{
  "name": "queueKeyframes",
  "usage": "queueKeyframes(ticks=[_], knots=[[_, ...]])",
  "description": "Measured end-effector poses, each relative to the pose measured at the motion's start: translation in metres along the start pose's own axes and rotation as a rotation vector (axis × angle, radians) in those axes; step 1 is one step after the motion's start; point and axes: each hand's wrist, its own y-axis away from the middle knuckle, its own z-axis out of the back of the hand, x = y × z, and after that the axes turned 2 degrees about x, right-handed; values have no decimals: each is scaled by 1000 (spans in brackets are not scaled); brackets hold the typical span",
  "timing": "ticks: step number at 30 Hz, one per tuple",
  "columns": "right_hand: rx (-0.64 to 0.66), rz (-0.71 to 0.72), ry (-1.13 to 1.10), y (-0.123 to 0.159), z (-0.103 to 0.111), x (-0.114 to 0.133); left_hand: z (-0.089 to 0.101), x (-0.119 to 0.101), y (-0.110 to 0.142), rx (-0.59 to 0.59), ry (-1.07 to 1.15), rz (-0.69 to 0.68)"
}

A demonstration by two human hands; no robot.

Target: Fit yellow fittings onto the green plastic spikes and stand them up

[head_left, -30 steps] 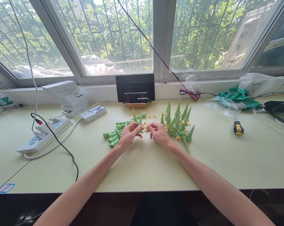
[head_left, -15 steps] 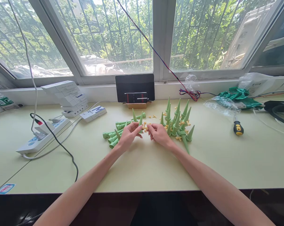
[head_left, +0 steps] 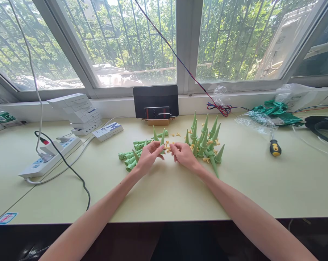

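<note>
My left hand (head_left: 149, 157) is closed around a green cone-shaped plastic spike (head_left: 163, 137), its tip pointing up. Facing it, the fingers of my right hand (head_left: 185, 155) are pinched at a small yellow plastic valve piece (head_left: 168, 147), close beside the spike. The fingertips partly hide where the two parts come near each other, so I cannot tell whether they touch. Left of my hands lie several green ribbed tubes and spikes (head_left: 131, 159). To the right stands a cluster of green spikes (head_left: 203, 143) with yellow pieces fitted or lying among them. A few loose yellow pieces (head_left: 178, 134) lie behind.
A phone (head_left: 157, 112) leans on a dark tablet (head_left: 155, 96) at the back. Stacked white boxes (head_left: 81, 112) and a power strip (head_left: 51, 156) stand left. A screwdriver (head_left: 275, 148), plastic bags (head_left: 278, 112) and bundled wires (head_left: 220, 108) lie right.
The yellow piece at my right fingertips has shifted slightly. Both hands otherwise hold nearly the same position.
</note>
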Motion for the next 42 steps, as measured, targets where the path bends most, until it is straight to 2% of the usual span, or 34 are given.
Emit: queueKeyframes(ticks=[15,31,42], knots=[[47,-44,13,2,1,6,0,0,1,19,8,-5],[33,6,25,3,2,3,1,1,0,1,12,-3],[81,-41,8,2,1,3,-1,0,1,18,12,1]])
